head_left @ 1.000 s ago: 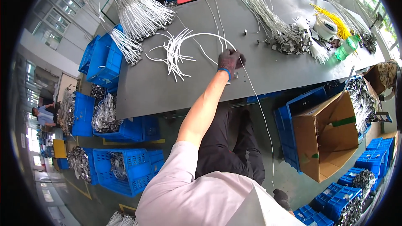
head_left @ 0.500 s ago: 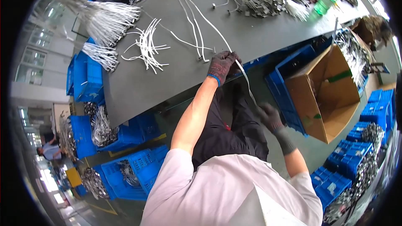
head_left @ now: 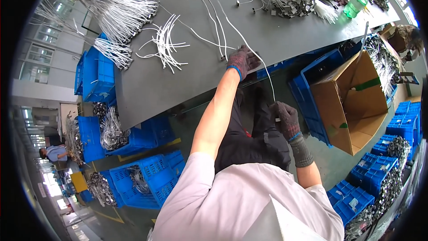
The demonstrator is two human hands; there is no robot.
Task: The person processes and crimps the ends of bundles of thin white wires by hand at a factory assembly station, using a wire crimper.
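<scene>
My left hand (head_left: 243, 64), in a dark glove with a blue cuff edge, lies at the edge of the grey table (head_left: 147, 93) with its fingers stretched out. Beside its fingertips a long white cable (head_left: 270, 78) runs off the table and down to my right hand (head_left: 287, 120). That gloved hand is closed around the cable's lower end, in front of my right thigh. Just left of my left hand lie the ends of other thin white cables (head_left: 217, 27). Farther left is a loose pile of short white strands (head_left: 165, 47).
Bundles of cables (head_left: 120, 15) hang over the table's left end; more cables with metal connectors (head_left: 290, 2) lie at the back, near a green bottle (head_left: 355, 3). An open cardboard box (head_left: 325, 107) and blue crates (head_left: 303, 102) stand right. Another person (head_left: 55, 153) is far left.
My left hand has loosened its hold on the cable, and its fingers have straightened. My right hand has come slightly up, closed on the cable's end. The view has shifted a little.
</scene>
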